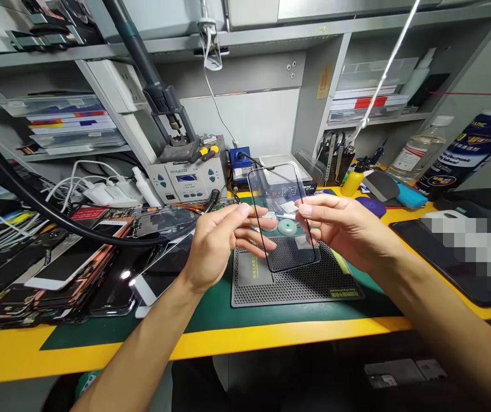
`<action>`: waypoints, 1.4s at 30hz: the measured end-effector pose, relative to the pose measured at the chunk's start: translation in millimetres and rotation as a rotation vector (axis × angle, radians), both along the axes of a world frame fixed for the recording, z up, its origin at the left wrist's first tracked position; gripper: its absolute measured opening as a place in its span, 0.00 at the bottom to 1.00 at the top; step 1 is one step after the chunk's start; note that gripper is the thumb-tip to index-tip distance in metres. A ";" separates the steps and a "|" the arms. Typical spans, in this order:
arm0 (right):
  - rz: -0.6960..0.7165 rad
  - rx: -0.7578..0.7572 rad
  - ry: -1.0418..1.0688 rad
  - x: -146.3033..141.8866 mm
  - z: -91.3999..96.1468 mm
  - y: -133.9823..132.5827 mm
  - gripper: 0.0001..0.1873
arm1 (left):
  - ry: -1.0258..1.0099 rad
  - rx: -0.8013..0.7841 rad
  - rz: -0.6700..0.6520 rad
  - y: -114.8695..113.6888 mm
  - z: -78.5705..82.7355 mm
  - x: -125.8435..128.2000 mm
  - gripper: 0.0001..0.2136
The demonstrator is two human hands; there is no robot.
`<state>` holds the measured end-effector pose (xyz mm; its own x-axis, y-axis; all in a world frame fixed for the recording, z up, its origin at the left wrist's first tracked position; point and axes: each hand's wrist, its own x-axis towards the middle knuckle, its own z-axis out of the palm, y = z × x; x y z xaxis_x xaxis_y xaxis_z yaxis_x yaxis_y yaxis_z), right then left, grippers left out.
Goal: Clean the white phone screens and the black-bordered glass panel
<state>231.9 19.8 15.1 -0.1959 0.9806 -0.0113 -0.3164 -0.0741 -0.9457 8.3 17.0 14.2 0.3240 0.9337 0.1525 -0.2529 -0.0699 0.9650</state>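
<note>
I hold a clear phone glass panel [280,189] with a thin black border up in front of me, above a dark perforated work mat [297,280]. My left hand [220,240] pinches its left edge with thumb and fingers. My right hand [340,226] grips the right edge the same way. The panel is tilted, its lower end toward me. Through the glass I see small rolls of tape and white bits lying on the green bench mat [211,309].
A pile of phone screens and phones [69,269] fills the left of the bench. A soldering station [185,177] stands behind, with a black hose [35,200] arcing across. Bottles [421,149], a spray can [472,149] and a dark phone [438,257] lie right. The yellow bench edge [271,335] runs in front.
</note>
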 end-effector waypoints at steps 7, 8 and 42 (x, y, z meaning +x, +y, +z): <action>0.006 -0.044 0.012 1.0 1.3 -1.5 0.13 | -0.024 0.043 0.035 -1.4 -1.6 -1.6 0.13; 0.009 -0.054 0.012 1.2 1.5 -1.6 0.13 | -0.023 0.050 0.032 -1.7 -1.5 -2.1 0.12; 0.074 -0.063 0.046 4.0 1.7 -1.5 0.12 | 0.151 0.117 0.192 -8.4 -0.6 8.1 0.09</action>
